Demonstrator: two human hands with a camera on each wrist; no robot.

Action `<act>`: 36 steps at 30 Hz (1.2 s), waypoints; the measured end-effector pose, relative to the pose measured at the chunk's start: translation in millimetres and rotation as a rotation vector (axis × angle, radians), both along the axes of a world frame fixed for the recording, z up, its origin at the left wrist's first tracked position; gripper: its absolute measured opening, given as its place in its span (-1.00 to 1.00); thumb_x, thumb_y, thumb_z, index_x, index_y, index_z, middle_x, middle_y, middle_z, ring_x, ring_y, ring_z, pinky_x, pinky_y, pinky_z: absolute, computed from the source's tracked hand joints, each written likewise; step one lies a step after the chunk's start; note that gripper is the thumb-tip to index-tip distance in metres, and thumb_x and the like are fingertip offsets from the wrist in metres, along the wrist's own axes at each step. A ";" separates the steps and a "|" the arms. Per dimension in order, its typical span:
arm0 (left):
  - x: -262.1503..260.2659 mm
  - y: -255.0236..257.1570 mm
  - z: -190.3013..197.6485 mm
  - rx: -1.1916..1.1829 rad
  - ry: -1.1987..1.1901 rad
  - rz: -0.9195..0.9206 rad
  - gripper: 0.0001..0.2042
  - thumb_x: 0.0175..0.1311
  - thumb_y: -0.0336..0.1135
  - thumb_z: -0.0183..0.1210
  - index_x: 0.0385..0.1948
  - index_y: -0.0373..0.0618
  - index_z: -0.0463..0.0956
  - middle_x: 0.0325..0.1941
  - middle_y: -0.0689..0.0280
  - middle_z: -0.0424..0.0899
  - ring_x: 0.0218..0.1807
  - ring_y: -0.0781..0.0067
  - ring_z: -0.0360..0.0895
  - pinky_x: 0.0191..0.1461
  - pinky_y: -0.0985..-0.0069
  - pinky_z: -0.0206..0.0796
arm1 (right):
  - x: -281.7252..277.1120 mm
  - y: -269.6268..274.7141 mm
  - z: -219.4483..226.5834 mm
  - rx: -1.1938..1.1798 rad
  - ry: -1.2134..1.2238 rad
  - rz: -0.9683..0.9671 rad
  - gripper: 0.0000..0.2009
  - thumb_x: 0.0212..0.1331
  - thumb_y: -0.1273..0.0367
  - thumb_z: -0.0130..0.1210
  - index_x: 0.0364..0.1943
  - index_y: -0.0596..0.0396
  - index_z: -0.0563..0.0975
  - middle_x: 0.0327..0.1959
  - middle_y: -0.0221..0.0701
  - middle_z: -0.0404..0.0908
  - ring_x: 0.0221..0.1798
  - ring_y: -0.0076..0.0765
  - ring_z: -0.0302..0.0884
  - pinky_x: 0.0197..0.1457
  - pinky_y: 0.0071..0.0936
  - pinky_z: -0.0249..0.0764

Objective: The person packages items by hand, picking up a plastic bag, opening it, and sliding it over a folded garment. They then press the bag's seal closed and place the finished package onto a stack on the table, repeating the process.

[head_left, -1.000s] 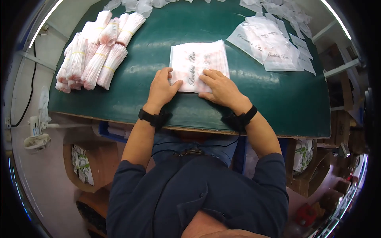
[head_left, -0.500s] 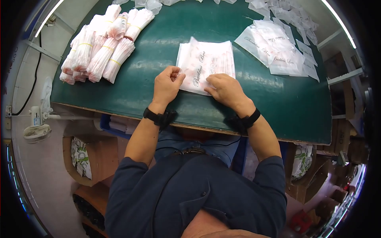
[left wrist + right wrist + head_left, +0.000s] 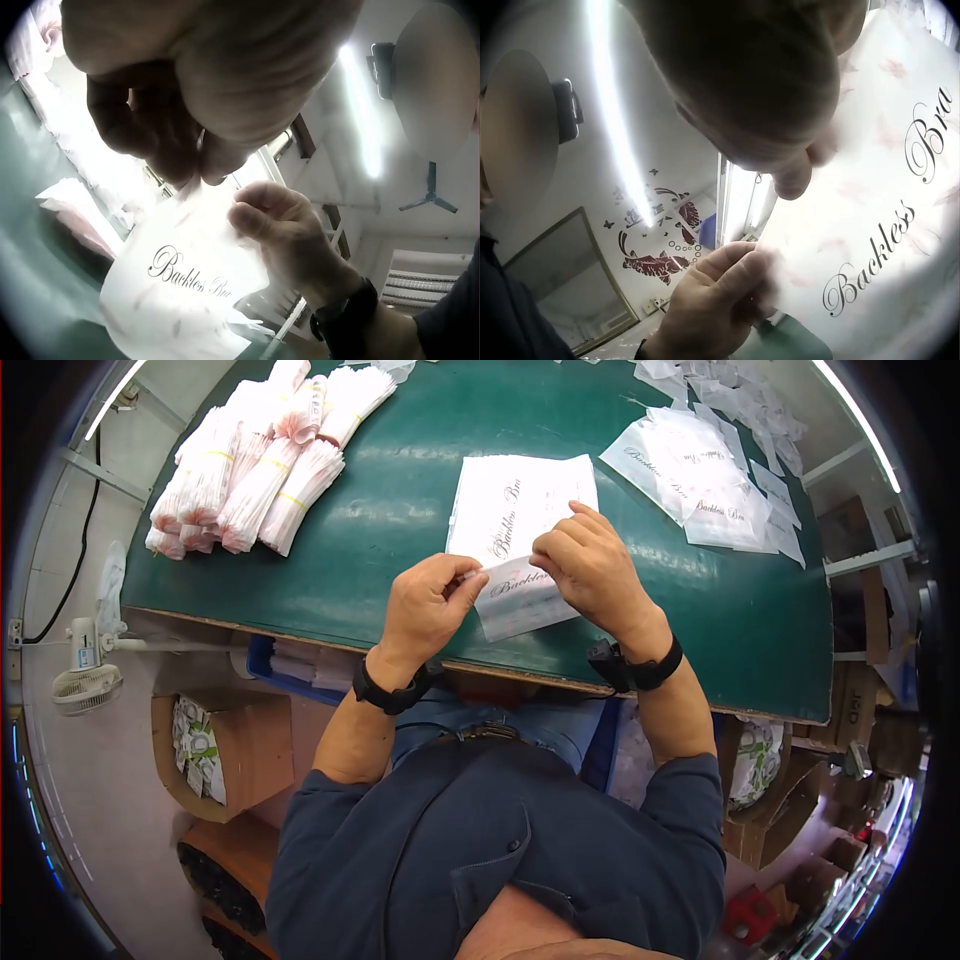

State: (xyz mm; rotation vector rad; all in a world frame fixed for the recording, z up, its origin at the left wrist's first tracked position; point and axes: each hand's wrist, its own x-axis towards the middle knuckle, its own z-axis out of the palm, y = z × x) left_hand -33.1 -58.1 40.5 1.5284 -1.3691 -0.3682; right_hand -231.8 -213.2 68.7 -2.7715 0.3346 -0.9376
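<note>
A thin translucent bag (image 3: 520, 598) printed "Backless Bra" hangs between both hands, over the near edge of a stack of similar bags (image 3: 478, 510). The left hand (image 3: 430, 605) pinches its upper left corner between thumb and fingers; the right hand (image 3: 597, 572) pinches its upper edge further right. In the left wrist view the bag (image 3: 180, 285) hangs below the left fingertips, with the right hand (image 3: 289, 240) beside it. The right wrist view shows the lettered bag (image 3: 877, 225) close up and the left hand (image 3: 716, 300) gripping its edge.
Banded bundles of bags (image 3: 250, 470) are piled at the table's left. Loose printed bags (image 3: 700, 480) lie spread at the right, with crumpled clear ones (image 3: 745, 405) behind them. The green table (image 3: 380, 490) ends just in front of the person's waist.
The hands have lifted one bag off the stack, and its free part now hangs toward the person. The right hand has risen from the stack to the bag's edge.
</note>
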 end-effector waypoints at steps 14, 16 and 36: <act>-7.5 11.5 -12.8 -0.005 0.075 0.011 -0.85 0.41 -0.45 0.40 -0.11 -0.32 0.74 -0.31 0.27 0.79 -0.34 0.61 0.66 -0.24 0.59 0.52 | 14.8 42.8 -28.7 -0.081 -0.142 0.005 -0.73 0.06 0.47 0.45 -0.14 -0.02 0.68 -0.03 -0.44 0.69 0.13 -0.20 0.70 0.49 0.04 0.48; -8.8 12.9 -12.8 0.011 0.073 0.006 -0.85 0.41 -0.45 0.41 -0.12 -0.33 0.73 -0.31 0.27 0.79 -0.34 0.61 0.66 -0.23 0.58 0.52 | 15.8 46.1 -30.6 -0.039 -0.141 -0.002 -0.77 0.08 0.45 0.45 -0.17 0.01 0.66 -0.02 -0.42 0.70 0.13 -0.19 0.70 0.50 0.04 0.47; 7.0 -4.4 40.1 0.356 -0.453 -0.572 -0.48 0.22 -0.28 0.45 0.23 -0.21 0.60 0.03 0.03 0.77 0.05 -0.03 0.72 0.16 0.19 0.55 | 7.2 26.7 23.9 -0.020 0.133 0.206 -0.80 0.08 0.41 0.40 -0.41 0.07 0.53 -0.27 -0.37 0.62 -0.24 -0.10 0.64 -0.14 -0.20 0.58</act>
